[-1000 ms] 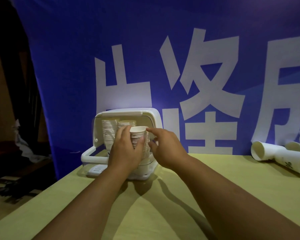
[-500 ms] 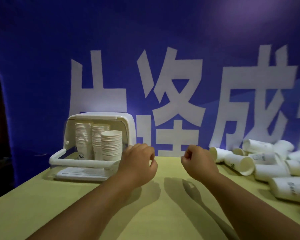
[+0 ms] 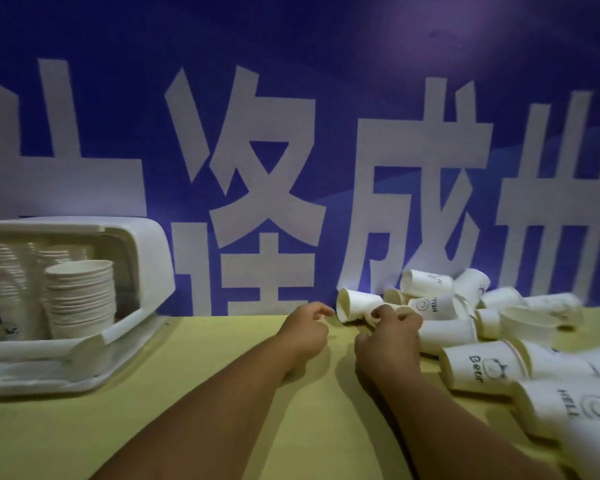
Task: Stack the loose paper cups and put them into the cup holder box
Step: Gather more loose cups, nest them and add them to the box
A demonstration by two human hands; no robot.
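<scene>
Nearest: two bare forearms stretched out over a flat yellow-green tablecloth [image 3: 222, 410]. To the right, a heap of loose white paper cups [image 3: 482, 367], tumbled on their sides, some printed "Bear" or "HELLO", some overlapping, mouths facing every way. Further out, left hand [image 3: 305, 329] with fingers loosely curled, holding nothing, forefinger tip just short of the rim of a small white paper cup lying on its side [image 3: 359, 303], mouth to the left, at the near-left edge of the heap. Right hand [image 3: 390, 336] just beside it, fingers curled against that cup's closed end; cannot tell through the blur whether closed round it or only touching. Step in hand, by judgement: picking up the first cup of a fresh stack. To do well: pinch lightly at the wall, not the rim, to avoid crushing thin paper; turn each cup mouth up before nesting; seat straight, not tilted, so nothing jams; take edge cups first so the heap does not roll off the cloth. Well apart on the far left, white plastic cup holder box [image 3: 149, 258], lid raised, with stacks of nested cups [image 3: 80, 299] upright inside, the front one shorter and so likely the place for more. Much of the task left, judging by the heap. Farthest: blue banner [image 3: 326, 64] with large white characters.
</scene>
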